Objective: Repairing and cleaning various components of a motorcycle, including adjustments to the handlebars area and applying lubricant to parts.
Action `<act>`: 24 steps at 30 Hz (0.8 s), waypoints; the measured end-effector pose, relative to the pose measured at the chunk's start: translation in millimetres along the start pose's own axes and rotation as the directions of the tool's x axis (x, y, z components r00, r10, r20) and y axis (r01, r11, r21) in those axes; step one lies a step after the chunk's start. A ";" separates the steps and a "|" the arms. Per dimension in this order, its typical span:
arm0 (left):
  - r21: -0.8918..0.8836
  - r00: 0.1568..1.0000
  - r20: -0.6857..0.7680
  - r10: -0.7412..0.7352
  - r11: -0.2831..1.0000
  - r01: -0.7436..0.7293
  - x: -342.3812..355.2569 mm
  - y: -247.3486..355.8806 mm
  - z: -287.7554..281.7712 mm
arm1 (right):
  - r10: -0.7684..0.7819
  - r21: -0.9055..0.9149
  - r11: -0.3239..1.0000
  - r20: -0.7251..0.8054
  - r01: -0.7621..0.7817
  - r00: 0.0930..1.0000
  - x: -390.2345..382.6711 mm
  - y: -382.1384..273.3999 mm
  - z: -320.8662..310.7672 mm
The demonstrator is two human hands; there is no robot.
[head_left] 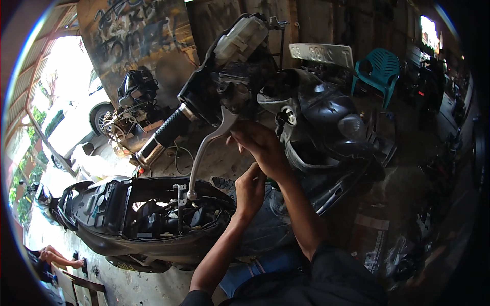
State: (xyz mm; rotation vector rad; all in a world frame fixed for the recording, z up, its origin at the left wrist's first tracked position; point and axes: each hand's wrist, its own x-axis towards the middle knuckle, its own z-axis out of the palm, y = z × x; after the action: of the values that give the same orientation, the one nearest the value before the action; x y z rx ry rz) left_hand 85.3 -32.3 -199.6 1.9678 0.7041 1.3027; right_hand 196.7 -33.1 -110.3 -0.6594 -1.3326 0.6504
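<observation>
A handlebar assembly (201,94) rises in front of me, with a black grip (168,130), a translucent reservoir (240,38) and a silver brake lever (206,148). My right hand (260,150) is raised just below the lever's pivot, its fingers curled; what they hold is hidden. My left hand (249,194) is directly beneath it, right of the lever's ball end, closed around something I cannot make out. Behind and below both hands is a dark scooter body (92,214) with its seat off and internal parts exposed.
Grey-black front panels (326,112) and a license plate (319,55) are at right, near a teal plastic chair (377,76). A black engine assembly (135,97) stands back left by a spray-painted board (132,25). A white car (71,132) is outside. Another person's bare legs (61,260) show lower left.
</observation>
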 end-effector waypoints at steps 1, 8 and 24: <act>0.022 1.000 0.007 0.004 1.000 -0.004 0.6 -1.0 -2.3 | -0.083 -0.172 0.983 -0.098 0.066 0.992 -16.5 -0.1 2.3; -0.093 0.991 0.135 -0.024 0.995 0.037 7.1 5.0 -21.0 | -0.118 -0.609 0.747 -0.517 -0.268 0.848 -189.7 56.8 14.0; 0.474 0.906 -0.409 -0.107 0.823 0.311 -1.4 123.2 -207.4 | 0.371 0.674 0.739 -0.388 -0.015 0.844 -189.5 113.0 -21.6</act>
State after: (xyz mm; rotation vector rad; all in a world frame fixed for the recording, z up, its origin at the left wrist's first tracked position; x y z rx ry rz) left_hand -99.2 -63.0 -47.2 1.9828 1.5749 1.4568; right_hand 189.5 -102.5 -320.7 -0.3507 -0.4734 0.9808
